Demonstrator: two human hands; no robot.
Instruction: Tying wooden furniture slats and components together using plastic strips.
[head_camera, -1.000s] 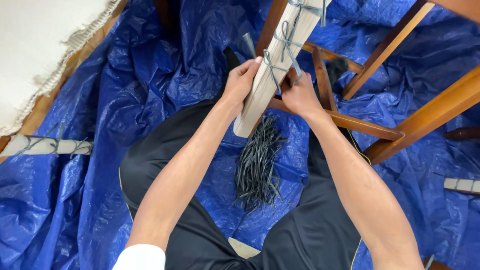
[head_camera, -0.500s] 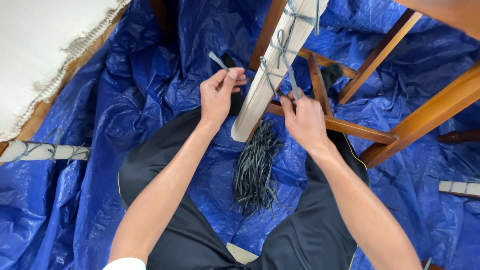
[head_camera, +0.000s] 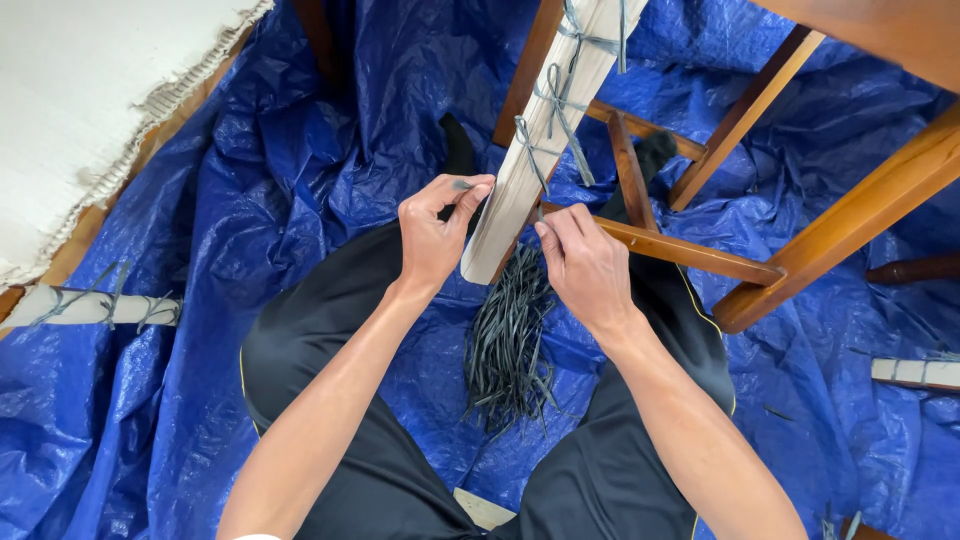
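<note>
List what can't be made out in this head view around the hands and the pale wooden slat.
- Pale wooden slat: top cut off by the upper frame edge.
- Left hand: pinches a small dark piece; too small to identify.
- Right hand: fingertips hidden behind the slat, so its grip is unclear.
- Bundle of dark strips: upper end hidden by the slat.
- Wooden frame: cut off at right.

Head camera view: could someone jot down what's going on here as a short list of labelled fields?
Setting: person seated on a blue tarp
Left hand: pinches a dark cable tie beside a pale wooden slat
Right hand: at the slat's other side, on a chair rung
Slat: already bound with ties, leaning on the wooden chair frame
Between the legs: bundle of dark ties
</note>
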